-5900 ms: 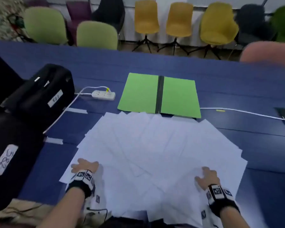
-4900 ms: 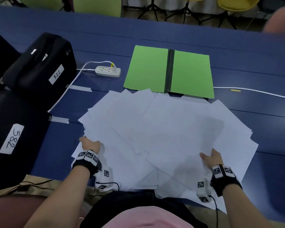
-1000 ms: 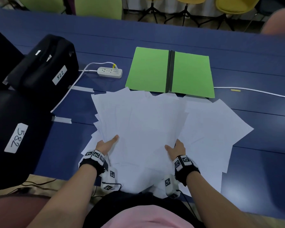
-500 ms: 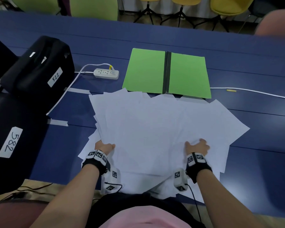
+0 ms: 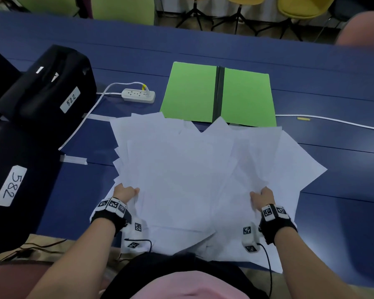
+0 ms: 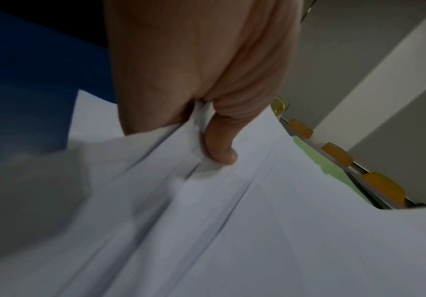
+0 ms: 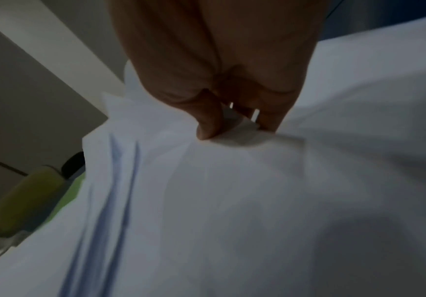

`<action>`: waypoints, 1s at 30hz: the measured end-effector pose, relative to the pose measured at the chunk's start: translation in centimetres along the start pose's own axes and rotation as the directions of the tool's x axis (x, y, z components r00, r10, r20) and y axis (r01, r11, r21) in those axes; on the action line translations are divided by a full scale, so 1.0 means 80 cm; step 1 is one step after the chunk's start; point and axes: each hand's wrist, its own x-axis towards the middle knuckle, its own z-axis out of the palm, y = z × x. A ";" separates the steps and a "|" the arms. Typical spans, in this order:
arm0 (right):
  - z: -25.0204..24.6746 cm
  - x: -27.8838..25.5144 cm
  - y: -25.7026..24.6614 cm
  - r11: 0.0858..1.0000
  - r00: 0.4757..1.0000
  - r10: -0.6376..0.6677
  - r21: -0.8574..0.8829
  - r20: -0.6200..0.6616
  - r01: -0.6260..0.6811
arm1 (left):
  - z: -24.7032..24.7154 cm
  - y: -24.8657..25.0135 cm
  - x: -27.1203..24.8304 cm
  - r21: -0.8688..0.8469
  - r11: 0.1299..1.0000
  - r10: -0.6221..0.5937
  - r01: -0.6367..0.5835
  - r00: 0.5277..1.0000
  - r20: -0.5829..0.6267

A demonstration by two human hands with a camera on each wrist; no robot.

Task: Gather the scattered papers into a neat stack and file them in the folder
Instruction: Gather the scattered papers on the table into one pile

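Several white papers (image 5: 192, 175) lie in a loose overlapping heap on the blue table (image 5: 333, 83), their far corners overlapping the near edge of the open green folder (image 5: 218, 92). My left hand (image 5: 125, 192) grips the heap's left side; in the left wrist view the thumb (image 6: 219, 144) presses on top of several sheet edges (image 6: 181, 180) with fingers hidden beneath. My right hand (image 5: 262, 195) holds the right part of the heap; in the right wrist view its fingers (image 7: 208, 120) pinch bunched sheets (image 7: 232, 180). More sheets (image 5: 300, 167) fan out to the right.
Black cases labelled 522 (image 5: 50, 87) and 582 (image 5: 11, 184) stand at the left. A white power strip (image 5: 138, 96) with its cable lies beside the folder, and another white cable (image 5: 333, 121) runs off right. Chairs (image 5: 298, 7) line the table's far side.
The sheets have been drawn inward from a wide spread into a tighter heap. In the last second my right hand moved out to the right and took hold of more sheets; the left stayed.
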 end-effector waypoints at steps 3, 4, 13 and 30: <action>-0.009 -0.002 0.011 0.990 0.990 0.141 -0.018 0.027 -0.140 | 0.000 -0.006 0.001 -0.049 0.999 0.012 -0.010 0.999 0.036; -0.011 0.001 0.011 0.987 0.985 0.156 0.029 0.075 -0.159 | 0.002 -0.006 0.000 -0.075 0.997 0.012 -0.008 0.999 0.049; -0.016 -0.012 -0.006 0.984 0.984 -0.004 0.177 -0.179 0.036 | 0.016 0.004 -0.007 -0.073 0.997 0.032 -0.035 0.998 -0.047; -0.077 -0.046 -0.041 0.992 0.915 -0.110 0.010 -0.387 0.124 | 0.015 -0.007 0.005 0.021 1.000 0.018 -0.018 1.000 0.016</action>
